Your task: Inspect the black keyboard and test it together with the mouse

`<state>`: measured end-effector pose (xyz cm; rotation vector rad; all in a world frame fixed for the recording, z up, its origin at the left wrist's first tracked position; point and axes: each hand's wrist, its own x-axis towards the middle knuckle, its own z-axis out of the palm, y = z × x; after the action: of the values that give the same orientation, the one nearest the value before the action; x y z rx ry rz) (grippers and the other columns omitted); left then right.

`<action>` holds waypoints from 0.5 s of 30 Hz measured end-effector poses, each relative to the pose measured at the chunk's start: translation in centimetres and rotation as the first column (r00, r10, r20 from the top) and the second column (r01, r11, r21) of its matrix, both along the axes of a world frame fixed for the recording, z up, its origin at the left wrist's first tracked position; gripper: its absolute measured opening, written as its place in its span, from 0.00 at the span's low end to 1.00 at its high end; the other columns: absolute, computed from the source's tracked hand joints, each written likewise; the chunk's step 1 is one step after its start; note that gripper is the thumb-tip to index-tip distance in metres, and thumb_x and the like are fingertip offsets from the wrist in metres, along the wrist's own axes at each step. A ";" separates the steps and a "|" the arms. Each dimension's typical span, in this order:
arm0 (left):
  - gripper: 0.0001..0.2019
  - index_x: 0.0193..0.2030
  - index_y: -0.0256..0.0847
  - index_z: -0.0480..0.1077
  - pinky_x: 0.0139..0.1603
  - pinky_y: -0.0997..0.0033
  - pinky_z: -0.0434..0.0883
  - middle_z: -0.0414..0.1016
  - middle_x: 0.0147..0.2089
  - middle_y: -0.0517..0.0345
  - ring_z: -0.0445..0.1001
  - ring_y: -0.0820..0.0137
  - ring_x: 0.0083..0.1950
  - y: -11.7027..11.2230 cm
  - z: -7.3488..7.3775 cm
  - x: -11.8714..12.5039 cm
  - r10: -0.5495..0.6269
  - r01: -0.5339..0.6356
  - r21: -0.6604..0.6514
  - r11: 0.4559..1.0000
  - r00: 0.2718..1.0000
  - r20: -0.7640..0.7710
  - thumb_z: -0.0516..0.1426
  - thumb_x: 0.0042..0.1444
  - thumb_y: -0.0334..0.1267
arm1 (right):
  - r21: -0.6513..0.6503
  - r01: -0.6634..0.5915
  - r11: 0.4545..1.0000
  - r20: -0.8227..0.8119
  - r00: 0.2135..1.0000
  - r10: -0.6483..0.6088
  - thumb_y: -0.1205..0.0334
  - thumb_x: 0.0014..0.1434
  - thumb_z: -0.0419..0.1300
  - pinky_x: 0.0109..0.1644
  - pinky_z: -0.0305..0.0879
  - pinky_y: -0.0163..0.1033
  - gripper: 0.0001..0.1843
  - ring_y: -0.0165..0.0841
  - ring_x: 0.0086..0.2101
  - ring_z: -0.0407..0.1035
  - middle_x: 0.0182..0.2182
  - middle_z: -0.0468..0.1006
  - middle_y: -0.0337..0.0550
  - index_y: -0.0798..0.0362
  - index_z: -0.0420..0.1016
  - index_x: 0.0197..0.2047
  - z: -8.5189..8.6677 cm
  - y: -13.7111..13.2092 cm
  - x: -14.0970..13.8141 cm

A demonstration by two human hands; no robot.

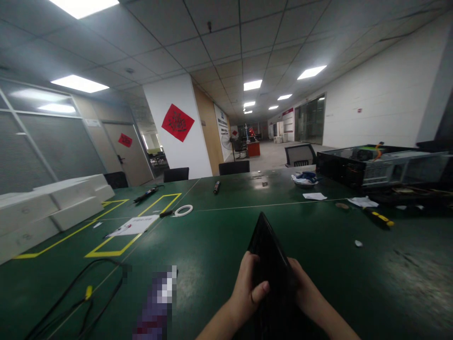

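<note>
I hold a flat black panel [272, 264] upright over the green table, its narrow edge turned toward me and one corner pointing away. My left hand [248, 281] grips its left face, with the thumb lying across the dark surface. On the opposite side my right hand [302, 283] presses against the panel; most of those fingers are hidden behind it. Whether the panel is a laptop, a screen or a case cover, I cannot tell. To the left of my left hand lies a blurred-out purple item [155, 304].
The green table [212, 245] carries a black cable [102, 259], a paper sheet [134, 225], a white cable coil [183, 210] and white boxes [76, 212]. On the right are an open computer case [339, 169], a yellow-black screwdriver [380, 218] and a bowl [305, 182]. Chairs stand beyond.
</note>
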<state>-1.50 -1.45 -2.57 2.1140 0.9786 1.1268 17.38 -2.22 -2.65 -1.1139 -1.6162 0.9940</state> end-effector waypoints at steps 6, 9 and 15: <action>0.25 0.46 0.39 0.59 0.43 0.63 0.64 0.60 0.42 0.51 0.62 0.62 0.43 0.1 0.0 0.4 0.033 -0.030 -0.038 0.999 0.996 0.077 0.47 0.53 0.59 | -0.002 -0.036 0.999 0.083 0.996 0.036 0.58 0.49 0.57 0.54 0.59 0.51 0.22 0.44 0.49 0.62 0.45 0.73 0.47 0.50 0.71 0.48 1.0 -0.1 -0.2; 0.25 0.46 0.39 0.59 0.43 0.63 0.64 0.61 0.42 0.51 0.63 0.62 0.43 0.2 0.0 0.5 0.060 -0.054 -0.062 0.997 0.994 0.092 0.47 0.53 0.59 | -0.001 -0.057 0.998 0.153 0.987 0.057 0.60 0.50 0.55 0.54 0.58 0.51 0.21 0.44 0.50 0.61 0.45 0.73 0.47 0.49 0.70 0.49 1.4 -0.5 -0.5; 0.24 0.47 0.40 0.59 0.43 0.62 0.64 0.60 0.43 0.52 0.62 0.62 0.43 0.5 -0.1 0.1 0.068 -0.065 -0.038 0.997 0.995 0.069 0.49 0.52 0.58 | 0.062 -0.094 0.994 0.178 0.981 0.081 0.63 0.52 0.53 0.52 0.59 0.50 0.18 0.43 0.48 0.61 0.44 0.72 0.44 0.45 0.71 0.47 1.1 -0.7 -1.0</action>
<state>-1.35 -0.95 -2.66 2.0124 1.0356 1.1992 16.38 -2.95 -1.52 -1.1161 -1.8415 0.9084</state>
